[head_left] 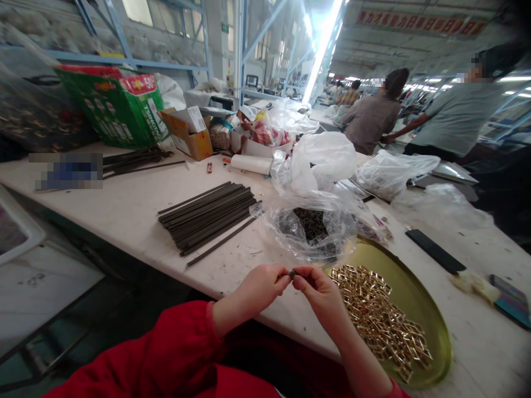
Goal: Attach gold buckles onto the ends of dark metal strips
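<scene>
My left hand and my right hand meet above the table's near edge, both closed in a pinch. Between their fingertips is a small dark piece, mostly covered, whose kind I cannot make out. Just beyond the hands lies an open clear plastic bag with many small dark pieces inside. Right of my right hand, a gold oval tray carries a heap of gold metal buckles. Dark flat strips lie stacked to the left, with one single strip apart in front.
On the table behind stand a cardboard box, a green bag and a white roll. A long black object and a phone lie at the right. Two people are beyond the table.
</scene>
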`<control>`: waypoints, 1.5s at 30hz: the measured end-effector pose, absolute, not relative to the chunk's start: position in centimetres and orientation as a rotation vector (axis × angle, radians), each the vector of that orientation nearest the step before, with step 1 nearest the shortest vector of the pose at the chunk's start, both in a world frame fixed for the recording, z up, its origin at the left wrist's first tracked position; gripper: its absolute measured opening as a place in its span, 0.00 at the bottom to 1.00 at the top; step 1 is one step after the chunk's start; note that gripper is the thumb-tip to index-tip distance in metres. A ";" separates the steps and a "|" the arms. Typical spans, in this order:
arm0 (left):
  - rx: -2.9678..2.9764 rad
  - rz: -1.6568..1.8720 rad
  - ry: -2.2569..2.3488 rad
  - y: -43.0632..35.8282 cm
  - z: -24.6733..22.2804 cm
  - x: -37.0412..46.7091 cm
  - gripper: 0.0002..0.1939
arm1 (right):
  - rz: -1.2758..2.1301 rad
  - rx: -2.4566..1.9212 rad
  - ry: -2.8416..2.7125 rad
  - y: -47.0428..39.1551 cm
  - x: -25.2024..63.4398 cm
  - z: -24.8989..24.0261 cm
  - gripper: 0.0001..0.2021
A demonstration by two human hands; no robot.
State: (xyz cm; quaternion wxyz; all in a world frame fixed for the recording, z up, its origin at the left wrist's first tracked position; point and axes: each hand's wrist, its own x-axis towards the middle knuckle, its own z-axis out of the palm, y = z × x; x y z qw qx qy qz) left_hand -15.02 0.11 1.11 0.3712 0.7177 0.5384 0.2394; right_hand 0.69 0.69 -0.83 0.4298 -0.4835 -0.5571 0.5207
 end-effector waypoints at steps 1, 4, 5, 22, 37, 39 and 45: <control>1.824 0.627 1.380 0.1 1.0 -15.0 0.11 | 1.289 -1.210 -1.423 0.7 0.6 -0.9 0.12; 1.750 0.653 1.391 0.0 0.6 -14.9 0.08 | 1.228 -1.216 -1.461 0.5 0.2 -1.1 0.10; 1.709 0.660 1.388 0.0 0.5 -15.0 0.08 | 1.218 -1.217 -1.452 0.3 0.0 -1.2 0.10; 1.171 0.576 1.174 0.1 0.5 -15.6 0.12 | 1.168 -1.321 -1.254 -0.8 0.2 -0.6 0.11; 1.329 0.565 1.290 -1.3 0.9 -15.7 0.11 | 1.061 -1.294 -1.490 -2.2 0.2 -1.4 0.09; 1.374 0.536 1.290 -1.6 1.2 -15.8 0.10 | 1.284 -1.303 -1.364 -2.1 0.2 -1.6 0.14; 1.579 0.498 1.249 -2.2 1.3 -16.0 0.10 | 1.761 -1.188 -1.207 -2.2 0.2 -0.8 0.19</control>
